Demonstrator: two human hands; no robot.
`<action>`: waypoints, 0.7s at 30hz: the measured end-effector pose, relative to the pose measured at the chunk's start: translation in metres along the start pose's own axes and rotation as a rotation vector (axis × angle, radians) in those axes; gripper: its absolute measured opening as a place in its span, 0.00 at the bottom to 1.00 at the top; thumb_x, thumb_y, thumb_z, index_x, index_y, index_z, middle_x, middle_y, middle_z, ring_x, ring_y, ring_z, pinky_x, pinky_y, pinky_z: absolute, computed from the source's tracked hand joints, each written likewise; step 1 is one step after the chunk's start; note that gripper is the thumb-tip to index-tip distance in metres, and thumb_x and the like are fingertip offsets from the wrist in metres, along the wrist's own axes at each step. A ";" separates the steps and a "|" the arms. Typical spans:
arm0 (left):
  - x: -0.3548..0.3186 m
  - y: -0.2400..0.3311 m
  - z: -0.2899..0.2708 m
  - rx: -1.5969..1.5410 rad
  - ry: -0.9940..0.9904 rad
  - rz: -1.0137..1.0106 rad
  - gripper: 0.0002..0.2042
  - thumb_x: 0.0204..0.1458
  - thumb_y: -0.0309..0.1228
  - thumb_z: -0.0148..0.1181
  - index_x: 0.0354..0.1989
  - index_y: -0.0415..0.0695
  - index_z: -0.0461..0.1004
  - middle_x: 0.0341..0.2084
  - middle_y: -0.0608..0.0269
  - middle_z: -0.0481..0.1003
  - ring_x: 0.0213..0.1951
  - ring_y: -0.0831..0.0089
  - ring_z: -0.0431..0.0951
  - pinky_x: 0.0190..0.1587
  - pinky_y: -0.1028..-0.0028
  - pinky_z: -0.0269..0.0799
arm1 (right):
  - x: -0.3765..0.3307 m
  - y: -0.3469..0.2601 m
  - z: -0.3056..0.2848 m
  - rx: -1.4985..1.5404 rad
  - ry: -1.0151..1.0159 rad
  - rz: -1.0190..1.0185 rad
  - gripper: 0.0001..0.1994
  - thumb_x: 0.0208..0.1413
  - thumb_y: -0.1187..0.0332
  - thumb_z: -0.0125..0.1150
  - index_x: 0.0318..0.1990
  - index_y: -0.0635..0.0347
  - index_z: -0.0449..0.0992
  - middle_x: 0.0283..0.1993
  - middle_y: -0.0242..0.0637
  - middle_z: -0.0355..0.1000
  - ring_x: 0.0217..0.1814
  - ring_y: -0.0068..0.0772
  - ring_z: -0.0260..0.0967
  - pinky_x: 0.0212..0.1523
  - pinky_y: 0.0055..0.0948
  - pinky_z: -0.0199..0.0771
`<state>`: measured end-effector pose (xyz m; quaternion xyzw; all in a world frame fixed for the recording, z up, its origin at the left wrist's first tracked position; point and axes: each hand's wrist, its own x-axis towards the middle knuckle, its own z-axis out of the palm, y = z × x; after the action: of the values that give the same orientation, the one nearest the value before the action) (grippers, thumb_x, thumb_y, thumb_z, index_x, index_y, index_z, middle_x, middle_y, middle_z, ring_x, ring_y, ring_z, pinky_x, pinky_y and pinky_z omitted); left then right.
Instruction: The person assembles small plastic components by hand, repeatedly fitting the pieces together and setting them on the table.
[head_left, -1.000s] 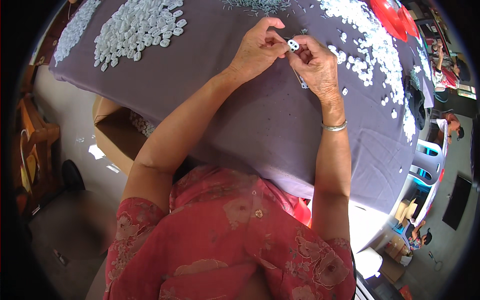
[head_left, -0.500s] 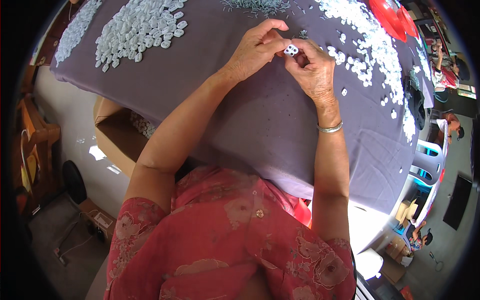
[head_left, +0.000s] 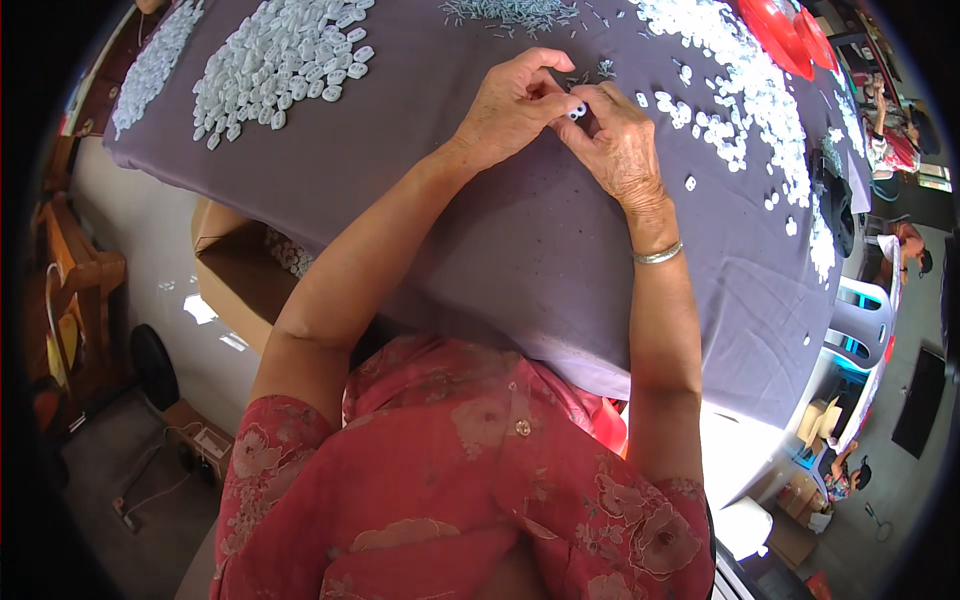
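Both hands (head_left: 565, 125) around white piece (head_left: 577, 110)

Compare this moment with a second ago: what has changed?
The left hand and right hand have closed together around the small white piece, the thin pin seen earlier now hidden. The white-piece piles and purple cloth are unchanged.

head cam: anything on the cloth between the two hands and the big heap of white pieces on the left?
Head view: bare purple cloth only between the hands, left hand and right hand pinching a small white piece, and the heap of white pieces.
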<state>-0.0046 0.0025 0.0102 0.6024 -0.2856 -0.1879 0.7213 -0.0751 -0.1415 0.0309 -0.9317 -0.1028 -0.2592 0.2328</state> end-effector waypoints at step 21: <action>-0.006 0.012 -0.002 0.032 -0.107 0.001 0.18 0.52 0.27 0.50 0.54 0.47 0.67 0.23 0.75 0.64 0.26 0.84 0.61 0.31 0.81 0.60 | -0.006 -0.002 -0.001 -0.044 -0.215 0.026 0.12 0.52 0.66 0.60 0.28 0.66 0.68 0.21 0.51 0.68 0.26 0.55 0.69 0.25 0.42 0.69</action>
<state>-0.0088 0.0104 0.0205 0.6029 -0.3269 -0.2151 0.6953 -0.0810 -0.1409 0.0286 -0.9603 -0.1095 -0.1571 0.2031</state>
